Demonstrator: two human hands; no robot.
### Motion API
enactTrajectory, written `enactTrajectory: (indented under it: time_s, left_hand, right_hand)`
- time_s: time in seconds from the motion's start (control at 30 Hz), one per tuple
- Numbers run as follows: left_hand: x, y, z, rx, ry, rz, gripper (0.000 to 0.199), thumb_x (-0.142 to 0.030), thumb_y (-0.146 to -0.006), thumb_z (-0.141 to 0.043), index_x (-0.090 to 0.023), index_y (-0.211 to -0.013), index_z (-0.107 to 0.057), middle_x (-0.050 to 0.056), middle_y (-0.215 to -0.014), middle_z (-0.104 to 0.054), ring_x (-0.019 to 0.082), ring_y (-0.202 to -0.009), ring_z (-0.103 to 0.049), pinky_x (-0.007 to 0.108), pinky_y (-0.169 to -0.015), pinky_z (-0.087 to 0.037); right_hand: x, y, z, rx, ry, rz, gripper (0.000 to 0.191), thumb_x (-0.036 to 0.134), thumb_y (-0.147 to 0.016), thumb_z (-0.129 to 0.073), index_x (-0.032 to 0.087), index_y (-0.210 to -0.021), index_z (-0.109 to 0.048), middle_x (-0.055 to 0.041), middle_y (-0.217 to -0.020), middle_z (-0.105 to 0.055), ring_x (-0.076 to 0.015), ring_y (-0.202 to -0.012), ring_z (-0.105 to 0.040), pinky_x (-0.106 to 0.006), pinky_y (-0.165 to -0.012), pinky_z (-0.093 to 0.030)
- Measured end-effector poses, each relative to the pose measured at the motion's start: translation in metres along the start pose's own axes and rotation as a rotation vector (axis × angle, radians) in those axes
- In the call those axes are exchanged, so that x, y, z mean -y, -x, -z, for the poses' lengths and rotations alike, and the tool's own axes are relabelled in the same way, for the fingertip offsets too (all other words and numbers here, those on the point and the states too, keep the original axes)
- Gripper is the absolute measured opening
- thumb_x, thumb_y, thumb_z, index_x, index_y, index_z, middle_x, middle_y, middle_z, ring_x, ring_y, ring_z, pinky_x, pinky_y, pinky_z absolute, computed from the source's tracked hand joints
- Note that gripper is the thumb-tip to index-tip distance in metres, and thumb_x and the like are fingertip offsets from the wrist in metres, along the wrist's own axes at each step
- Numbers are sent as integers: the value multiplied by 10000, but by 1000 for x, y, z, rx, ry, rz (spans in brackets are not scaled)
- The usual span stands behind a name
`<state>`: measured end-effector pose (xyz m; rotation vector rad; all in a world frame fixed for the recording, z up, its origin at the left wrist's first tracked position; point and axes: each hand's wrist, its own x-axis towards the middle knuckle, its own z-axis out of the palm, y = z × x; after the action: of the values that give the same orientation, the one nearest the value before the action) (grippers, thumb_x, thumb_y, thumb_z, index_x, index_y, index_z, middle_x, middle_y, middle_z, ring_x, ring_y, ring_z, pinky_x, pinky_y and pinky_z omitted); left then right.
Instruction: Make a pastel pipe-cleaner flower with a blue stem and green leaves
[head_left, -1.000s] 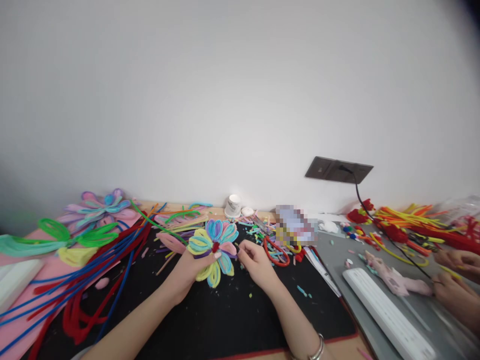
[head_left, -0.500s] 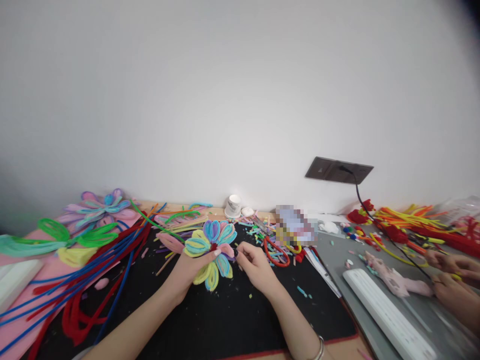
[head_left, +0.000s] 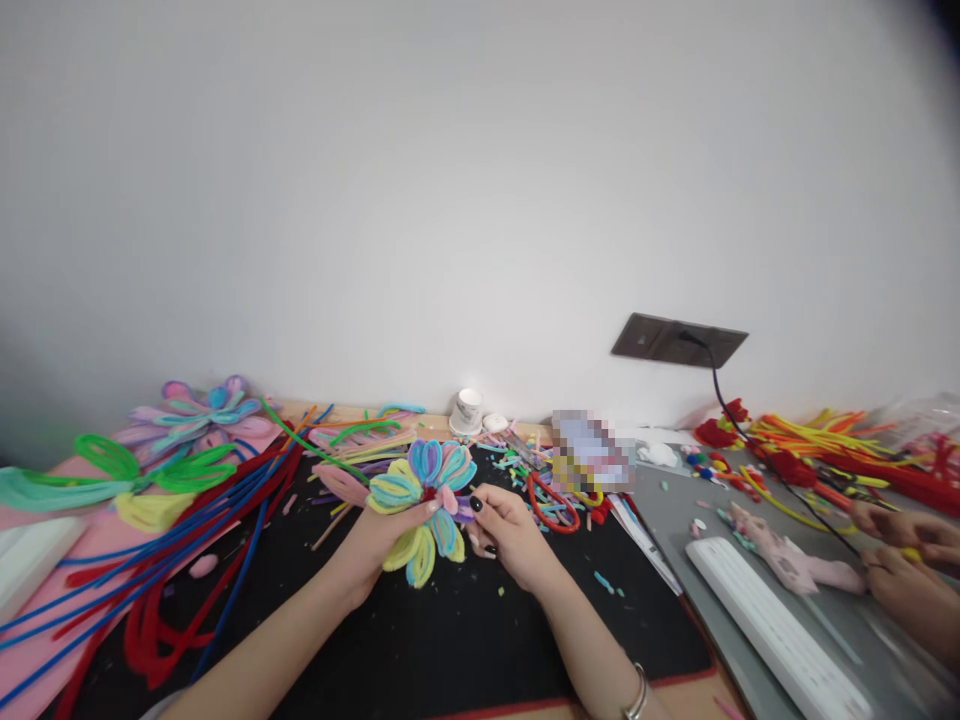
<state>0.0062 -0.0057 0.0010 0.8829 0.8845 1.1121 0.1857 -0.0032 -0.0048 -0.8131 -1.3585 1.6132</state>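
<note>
A many-petalled pipe-cleaner flower [head_left: 424, 490] in yellow, blue, purple and pink is held above the black mat [head_left: 480, 640]. My left hand [head_left: 375, 540] grips it from the left, thumb pressed near the red centre. On the flower's right side, my right hand [head_left: 506, 525] pinches a purple petal between thumb and fingers. Just left of the flower, a loose pink loop [head_left: 341, 482] and a green pipe cleaner [head_left: 315, 440] show behind my left hand.
Blue pipe cleaners [head_left: 202, 520] and finished-looking flowers [head_left: 195, 420] lie at left. A paper cup [head_left: 467, 412] stands by the wall. At right are a white power strip [head_left: 772, 625], a black cord [head_left: 757, 450], a pink figure [head_left: 795, 560] and another person's hands [head_left: 911, 560].
My right hand has closed on the purple petal, which now stretches out to the right. The pink petal beside the centre looks narrower and turned. My left hand keeps its hold.
</note>
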Motion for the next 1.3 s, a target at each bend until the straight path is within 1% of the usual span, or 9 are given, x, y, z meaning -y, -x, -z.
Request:
enactTrajectory:
  time_s: [0.2, 0.33, 0.47, 0.57, 0.7, 0.8, 0.97, 1.17, 1.3]
  left_hand:
    - [-1, 0, 0, 33, 54, 11, 184, -251, -697, -714, -201, -873, -712, 42, -926, -723, 216, -857, -657, 255, -762, -496]
    - [1, 0, 1, 38, 67, 68, 205, -260, -697, -715, -199, -893, -716, 53, -969, -716, 218, -888, -652, 257, -771, -499]
    - [2, 1, 2, 36, 89, 131, 166, -253, -689, -723, -194, -844, -717, 55, -897, -725, 211, -828, -665, 254, -719, -508]
    - [1, 0, 1, 11, 98, 85, 163, -250, -681, -727, -185, -831, -713, 56, -876, -727, 215, -817, -667, 255, -721, -506]
    - [-4, -1, -3, -68, 90, -49, 252, -250, -662, -740, -183, -900, -693, 53, -963, -715, 219, -889, -654, 258, -778, -493]
    - [-5, -1, -4, -102, 95, -93, 332, -237, -638, -756, -188, -955, -670, 44, -1003, -704, 212, -927, -642, 264, -803, -487]
    - [-2, -2, -1, -138, 115, -74, 334, -232, -616, -769, -192, -932, -669, 38, -977, -710, 198, -887, -653, 262, -792, -491]
    - [0, -3, 1, -104, 85, -71, 359, -228, -641, -757, -207, -988, -666, 44, -978, -714, 212, -875, -652, 268, -777, -491]
    - [1, -4, 1, -71, 76, -78, 337, -224, -668, -740, -213, -997, -668, 35, -992, -708, 191, -873, -644, 249, -777, -488]
  right_hand:
    - [1, -1, -2, -28, -100, -91, 305, 471, -775, -582, 215, -704, -432, 50, -554, -413, -73, -435, -277, -206, -399, -219]
    - [-1, -1, -4, -41, -140, -79, 321, 469, -739, -624, 218, -703, -428, 58, -512, -414, -70, -416, -258, -209, -403, -201]
    - [-3, -2, -5, -44, -187, -65, 347, 467, -698, -664, 212, -684, -428, 53, -496, -436, -68, -412, -270, -211, -410, -183]
    - [-2, -4, -5, -75, -170, -99, 372, 497, -707, -644, 212, -674, -408, 44, -530, -447, -67, -417, -281, -207, -398, -178]
    - [-3, -6, -2, -59, -99, -91, 359, 531, -746, -591, 206, -726, -439, 38, -595, -479, -55, -410, -272, -191, -372, -176]
    - [-4, -6, -1, -36, -12, -100, 321, 486, -757, -598, 195, -750, -461, 44, -584, -503, -48, -397, -275, -180, -363, -189]
    - [-4, -4, -3, -27, 135, -111, 260, 420, -763, -596, 174, -765, -514, 54, -567, -507, -50, -412, -313, -170, -372, -224]
    - [-5, -2, -5, -37, 284, -51, 114, 278, -767, -563, 165, -763, -564, 38, -603, -566, -58, -426, -369, -175, -392, -285]
    - [-7, -2, -5, -21, 284, -51, 39, 190, -746, -525, 164, -746, -554, 33, -616, -589, -58, -415, -386, -174, -394, -317]
